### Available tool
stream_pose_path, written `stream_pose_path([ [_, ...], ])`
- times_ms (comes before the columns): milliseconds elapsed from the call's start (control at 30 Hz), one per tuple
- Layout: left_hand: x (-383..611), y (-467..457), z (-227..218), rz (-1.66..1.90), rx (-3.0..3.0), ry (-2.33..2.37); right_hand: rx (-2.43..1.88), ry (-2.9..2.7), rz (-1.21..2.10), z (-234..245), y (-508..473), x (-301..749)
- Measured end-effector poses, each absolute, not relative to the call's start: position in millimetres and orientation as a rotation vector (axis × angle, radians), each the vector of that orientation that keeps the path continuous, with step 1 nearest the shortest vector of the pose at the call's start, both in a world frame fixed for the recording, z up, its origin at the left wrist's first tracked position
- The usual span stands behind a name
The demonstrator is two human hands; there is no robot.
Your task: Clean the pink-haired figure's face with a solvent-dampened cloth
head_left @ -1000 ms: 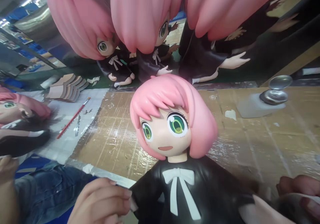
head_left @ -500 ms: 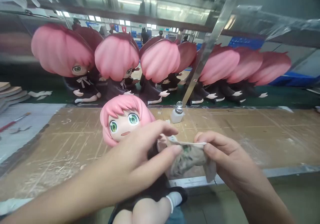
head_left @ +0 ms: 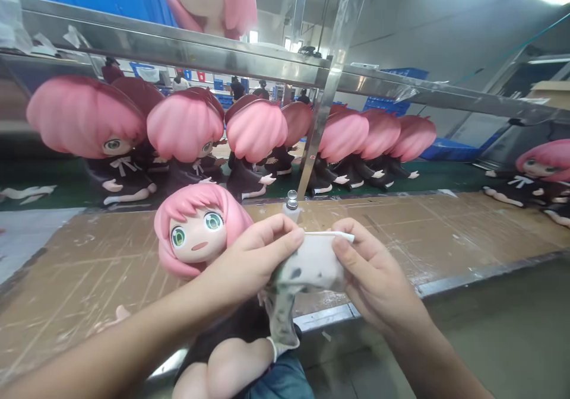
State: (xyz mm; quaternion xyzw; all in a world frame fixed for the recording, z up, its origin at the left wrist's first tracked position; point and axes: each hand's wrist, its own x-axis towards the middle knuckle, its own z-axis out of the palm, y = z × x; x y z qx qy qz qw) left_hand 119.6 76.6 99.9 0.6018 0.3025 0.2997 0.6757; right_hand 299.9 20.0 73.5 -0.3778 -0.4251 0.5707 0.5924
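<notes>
Between my two hands a stained white cloth (head_left: 312, 265) is stretched by its folded top edge, with dark and greenish smudges on it. My left hand (head_left: 271, 244) pinches its left end, and my right hand (head_left: 367, 262) pinches the right end between thumb and fingers. A loose part of the cloth hangs down on the left. Under my left forearm a large pink-haired figure (head_left: 200, 233) in a black dress leans across my lap, its face turned up. My left arm hides part of its body. Just beyond the cloth stands a small bottle (head_left: 291, 206) with a metal top, partly hidden.
Brown cardboard (head_left: 427, 221) covers the bench, edged by a metal strip (head_left: 449, 283). Several similar figures (head_left: 256, 126) sit in a row behind it, with another figure (head_left: 538, 170) at far right. A metal post (head_left: 318, 120) and shelf rail (head_left: 178, 46) stand over the bench.
My left hand has closed on the cloth, which is now pulled taut along a folded edge and shows a whiter face. The view has tilted up and turned right.
</notes>
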Motion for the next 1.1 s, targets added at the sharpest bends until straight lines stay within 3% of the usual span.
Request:
stream_pose_path([
  [167, 124.6, 74.5, 97.1, 0.789, 1.359, 0.735, -0.796, -0.787, 1.462, 72.1, 21.8, 284.5],
  [333, 120.0, 73.4, 99.3, 0.836, 1.471, 0.758, -0.643, -0.973, 1.657, 65.9, 24.0, 288.1],
  [400, 119.3, 74.6, 100.0, 0.862, 1.512, 0.804, -0.798, -1.094, 1.459, 58.8, 23.6, 292.6],
  [500, 121.1, 77.4, 101.1, 0.906, 1.546, 0.879, -1.123, -1.207, 0.728, 49.4, 18.1, 296.8],
  [567, 123.1, 77.6, 102.3, 0.896, 1.544, 0.87, -1.181, -1.328, 0.488, 48.2, 12.2, 296.2],
  [700, 121.4, 70.7, 104.6, 0.764, 1.516, 0.774, -1.207, -1.526, 0.725, 56.6, 7.5, 290.9],
  [933, 108.7, 70.8, 110.8, 0.573, 1.719, 0.75, -1.107, -1.353, 1.108, 62.2, 24.9, 296.3],
  [1100, 112.4, 84.2, 114.9, 0.734, 2.019, 0.923, -0.98, -1.128, 1.228, 62.2, 25.6, 299.7],
])
